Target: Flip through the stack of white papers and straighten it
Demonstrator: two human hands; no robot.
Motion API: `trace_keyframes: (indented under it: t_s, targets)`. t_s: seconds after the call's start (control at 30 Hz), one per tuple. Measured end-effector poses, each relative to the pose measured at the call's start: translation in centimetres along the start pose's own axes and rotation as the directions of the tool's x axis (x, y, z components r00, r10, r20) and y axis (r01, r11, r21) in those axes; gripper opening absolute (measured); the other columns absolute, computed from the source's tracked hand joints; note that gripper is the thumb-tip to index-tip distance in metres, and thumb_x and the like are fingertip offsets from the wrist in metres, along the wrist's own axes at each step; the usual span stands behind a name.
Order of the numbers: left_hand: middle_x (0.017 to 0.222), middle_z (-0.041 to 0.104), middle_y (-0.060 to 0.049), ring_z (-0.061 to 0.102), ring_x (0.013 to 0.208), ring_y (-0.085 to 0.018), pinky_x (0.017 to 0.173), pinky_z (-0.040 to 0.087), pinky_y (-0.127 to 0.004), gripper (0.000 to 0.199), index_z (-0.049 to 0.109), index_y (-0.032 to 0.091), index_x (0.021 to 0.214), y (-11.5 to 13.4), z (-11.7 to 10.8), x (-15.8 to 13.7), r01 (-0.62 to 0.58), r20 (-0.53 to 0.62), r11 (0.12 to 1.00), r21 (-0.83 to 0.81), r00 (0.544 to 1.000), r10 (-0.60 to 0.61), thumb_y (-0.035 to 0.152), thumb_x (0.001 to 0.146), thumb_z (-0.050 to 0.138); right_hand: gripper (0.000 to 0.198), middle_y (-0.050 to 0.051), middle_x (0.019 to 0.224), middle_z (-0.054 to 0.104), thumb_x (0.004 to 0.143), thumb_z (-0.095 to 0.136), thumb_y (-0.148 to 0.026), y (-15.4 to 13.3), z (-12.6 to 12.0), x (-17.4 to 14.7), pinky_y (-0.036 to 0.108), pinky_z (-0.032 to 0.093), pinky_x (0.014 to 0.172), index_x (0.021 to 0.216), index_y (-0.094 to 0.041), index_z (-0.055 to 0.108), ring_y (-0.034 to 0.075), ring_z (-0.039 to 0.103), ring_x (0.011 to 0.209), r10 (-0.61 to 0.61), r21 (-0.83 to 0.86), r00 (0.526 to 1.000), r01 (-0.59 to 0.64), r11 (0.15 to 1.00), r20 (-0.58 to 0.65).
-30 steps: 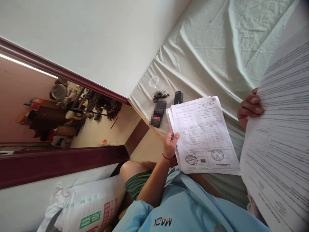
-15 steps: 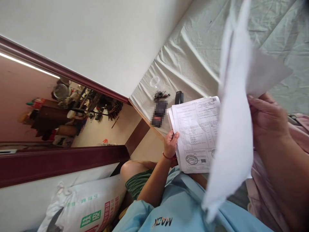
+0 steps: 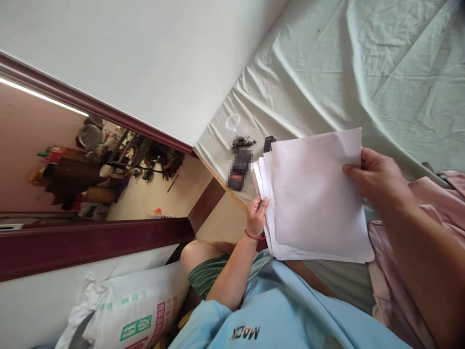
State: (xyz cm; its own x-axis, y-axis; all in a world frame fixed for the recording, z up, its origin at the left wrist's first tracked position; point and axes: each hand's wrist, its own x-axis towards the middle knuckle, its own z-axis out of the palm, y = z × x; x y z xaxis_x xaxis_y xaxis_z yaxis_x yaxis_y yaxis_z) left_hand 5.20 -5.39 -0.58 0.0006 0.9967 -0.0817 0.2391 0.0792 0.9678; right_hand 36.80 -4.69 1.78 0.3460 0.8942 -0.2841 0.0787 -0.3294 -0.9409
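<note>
Right of frame centre, my left hand [image 3: 256, 215] pinches the paper stack [image 3: 268, 177] by its left edge, apparently for steadiness, while my right hand [image 3: 379, 177] grips the top sheet [image 3: 316, 194] at its right edge, seemingly to control its position.

A home — seemingly a bedroom
Rumpled pale sheet [image 3: 316, 82] along a white wall [image 3: 145, 63], pink cloth [image 3: 390, 271] — household clutter [image 3: 127, 160] beyond a maroon door frame [image 3: 90, 246].

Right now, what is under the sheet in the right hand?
More white papers, their edges showing at left and bottom; the sheet hides the rest, so any print there is unseen.
</note>
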Motion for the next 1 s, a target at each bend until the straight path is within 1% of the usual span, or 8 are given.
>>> trace_keyframes:
  t_s: [0.1, 0.23, 0.43, 0.5, 0.6, 0.73, 0.9, 1.0]
  targets:
    - [0.065, 0.045, 0.004, 0.039, 0.063, -0.012, 0.061, 0.035, -0.026, 0.051, 0.059, 0.018, 0.07, -0.1, 0.0, 0.0, 0.007, -0.001, 1.0, 0.003, 1.0, -0.007, 0.065, 0.086, 0.074, 0.035, 0.0, 0.081, 0.072, 0.07, 0.063, -0.026, -0.7, 0.2, -0.3, 0.025, 0.041, 0.054, 0.103, -0.022, 0.074, 0.017, 0.06, 0.064, 0.056, 0.042, 0.998, -0.057, 0.998, 0.013]
    - [0.065, 0.045, 0.003, 0.039, 0.063, -0.012, 0.063, 0.037, -0.026, 0.052, 0.058, 0.019, 0.069, -0.1, 0.0, -0.1, 0.019, -0.005, 1.0, 0.014, 1.0, -0.019, 0.065, 0.086, 0.073, 0.031, 0.001, 0.077, 0.071, 0.069, 0.062, -0.026, -1.6, 0.5, -0.7, 0.026, 0.041, 0.053, 0.098, -0.022, 0.074, 0.019, 0.06, 0.062, 0.078, 0.05, 0.997, -0.078, 0.996, 0.007]
    - [0.064, 0.043, 0.003, 0.037, 0.062, -0.012, 0.06, 0.035, -0.026, 0.054, 0.053, 0.02, 0.067, -0.2, -0.1, -0.1, 0.016, -0.022, 1.0, 0.012, 1.0, -0.015, 0.067, 0.087, 0.072, 0.029, 0.0, 0.079, 0.072, 0.073, 0.061, -0.028, -1.4, 0.4, -0.8, 0.027, 0.042, 0.055, 0.098, -0.023, 0.074, 0.018, 0.06, 0.062, 0.048, -0.022, 0.999, -0.047, 0.999, 0.014]
    - [0.063, 0.043, 0.004, 0.037, 0.062, -0.012, 0.06, 0.035, -0.026, 0.053, 0.055, 0.02, 0.068, -0.2, -0.1, -0.1, 0.019, -0.017, 1.0, 0.007, 1.0, -0.018, 0.066, 0.087, 0.072, 0.027, 0.0, 0.08, 0.072, 0.074, 0.061, -0.029, -1.0, 0.4, -0.6, 0.028, 0.043, 0.056, 0.097, -0.023, 0.074, 0.019, 0.061, 0.064, 0.029, -0.055, 0.999, -0.028, 0.998, 0.021]
    - [0.065, 0.049, 0.004, 0.041, 0.063, -0.011, 0.061, 0.037, -0.025, 0.048, 0.061, 0.019, 0.072, -0.2, -0.1, -0.1, 0.007, -0.003, 1.0, -0.007, 1.0, -0.007, 0.063, 0.087, 0.074, 0.023, 0.0, 0.079, 0.072, 0.075, 0.06, -0.03, -0.4, 0.5, -0.2, 0.028, 0.043, 0.056, 0.094, -0.023, 0.07, 0.02, 0.062, 0.066, 0.001, -0.106, 0.999, 0.003, 0.994, 0.043]
    - [0.072, 0.062, 0.002, 0.05, 0.067, -0.012, 0.066, 0.042, -0.025, 0.041, 0.07, 0.017, 0.081, -0.2, -0.1, -0.1, 0.0, 0.013, 1.0, -0.03, 1.0, 0.0, 0.057, 0.087, 0.077, 0.018, 0.0, 0.077, 0.07, 0.077, 0.059, -0.032, 0.3, 0.6, 0.1, 0.028, 0.041, 0.057, 0.091, -0.024, 0.066, 0.019, 0.06, 0.066, -0.065, -0.187, 0.996, 0.075, 0.98, 0.059]
    - [0.081, 0.072, -0.001, 0.06, 0.074, -0.014, 0.074, 0.049, -0.027, 0.038, 0.076, 0.018, 0.088, -0.7, -0.2, 0.0, 0.021, 0.006, 1.0, -0.019, 1.0, -0.021, 0.055, 0.085, 0.081, 0.017, 0.001, 0.072, 0.064, 0.077, 0.061, -0.038, -0.3, 0.6, -0.1, 0.032, 0.04, 0.062, 0.084, -0.023, 0.062, 0.02, 0.056, 0.067, -0.032, -0.289, 0.998, 0.044, 0.956, 0.046]
    - [0.088, 0.077, -0.002, 0.066, 0.081, -0.017, 0.081, 0.053, -0.029, 0.039, 0.078, 0.019, 0.09, -1.1, -0.2, 0.1, 0.041, -0.006, 0.998, -0.043, 0.999, -0.041, 0.057, 0.08, 0.084, 0.019, 0.006, 0.086, 0.066, 0.073, 0.063, -0.041, -0.9, 0.6, 0.0, 0.037, 0.043, 0.072, 0.08, -0.023, 0.061, 0.024, 0.058, 0.077, -0.081, -0.377, 0.997, 0.072, 0.923, -0.008]
